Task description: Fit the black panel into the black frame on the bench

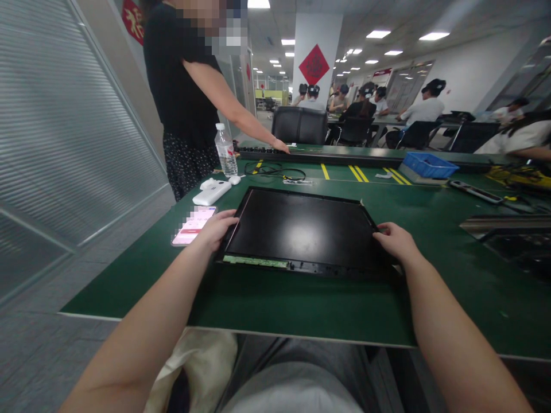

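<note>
A black display panel (301,226) lies in front of me, face up, with a thin dark frame round it. Along its near edge runs a green circuit strip (256,261), on the left half. My left hand (219,226) grips the panel's left edge, its fingertips at the rim. On the opposite side my right hand (394,241) has thumb and fingers closed on the right edge. Parts of the fingers of both hands are hidden beneath the panel. Whether the panel touches the table or is slightly raised, I cannot tell.
On the green table (301,310), a lit phone (193,225), a white device (212,193) and a water bottle (226,152) stand at left. Black cable (275,171) lies behind the panel. A blue basket (430,165) is back right. Another person's hand (280,145) reaches over the far edge.
</note>
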The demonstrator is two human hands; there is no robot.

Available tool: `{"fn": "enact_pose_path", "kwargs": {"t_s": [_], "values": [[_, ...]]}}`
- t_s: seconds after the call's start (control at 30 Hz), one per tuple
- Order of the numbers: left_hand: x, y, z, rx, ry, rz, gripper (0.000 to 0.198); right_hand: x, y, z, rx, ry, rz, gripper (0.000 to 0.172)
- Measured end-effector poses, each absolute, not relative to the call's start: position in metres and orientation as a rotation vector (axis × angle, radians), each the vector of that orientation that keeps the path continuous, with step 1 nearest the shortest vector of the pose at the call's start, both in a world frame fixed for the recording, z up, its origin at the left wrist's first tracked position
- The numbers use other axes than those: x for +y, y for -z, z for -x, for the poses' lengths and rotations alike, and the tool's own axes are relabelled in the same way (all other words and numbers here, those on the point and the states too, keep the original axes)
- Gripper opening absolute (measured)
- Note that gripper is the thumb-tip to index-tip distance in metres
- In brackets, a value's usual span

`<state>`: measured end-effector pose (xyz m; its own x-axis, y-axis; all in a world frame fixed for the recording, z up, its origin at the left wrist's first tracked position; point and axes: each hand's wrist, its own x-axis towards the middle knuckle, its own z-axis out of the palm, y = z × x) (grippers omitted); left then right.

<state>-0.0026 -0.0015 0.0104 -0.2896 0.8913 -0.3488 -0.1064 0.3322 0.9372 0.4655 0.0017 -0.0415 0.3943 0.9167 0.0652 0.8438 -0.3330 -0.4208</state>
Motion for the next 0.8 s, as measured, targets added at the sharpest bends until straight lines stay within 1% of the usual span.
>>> {"fn": "enact_pose_path", "kwargs": {"t_s": [0.2, 0.43, 0.5, 0.67, 0.73, 0.8], "values": [[-0.001, -0.012, -0.001, 1.475, -1.190, -0.670, 0.050, 0.002, 0.040, -0.466, -1.513, -0.278, 2.292, 0.040], [0.003, -0.008, 0.005, 1.258, -1.138, -0.618, 0.058, 0.000, 0.039, -0.464, -1.524, -0.283, 2.289, 0.040], [0.004, -0.005, 0.007, 1.225, -1.119, -0.646, 0.064, 0.000, 0.039, -0.464, -1.525, -0.279, 2.290, 0.040], [0.003, 0.001, 0.010, 1.324, -1.143, -0.695, 0.096, 0.002, 0.042, -0.467, -1.530, -0.255, 2.293, 0.038], [0.002, 0.000, 0.010, 1.348, -1.162, -0.728, 0.100, 0.002, 0.043, -0.468, -1.529, -0.258, 2.290, 0.039], [0.001, -0.002, 0.008, 1.338, -1.168, -0.752, 0.094, 0.003, 0.044, -0.469, -1.532, -0.256, 2.280, 0.040]]}}
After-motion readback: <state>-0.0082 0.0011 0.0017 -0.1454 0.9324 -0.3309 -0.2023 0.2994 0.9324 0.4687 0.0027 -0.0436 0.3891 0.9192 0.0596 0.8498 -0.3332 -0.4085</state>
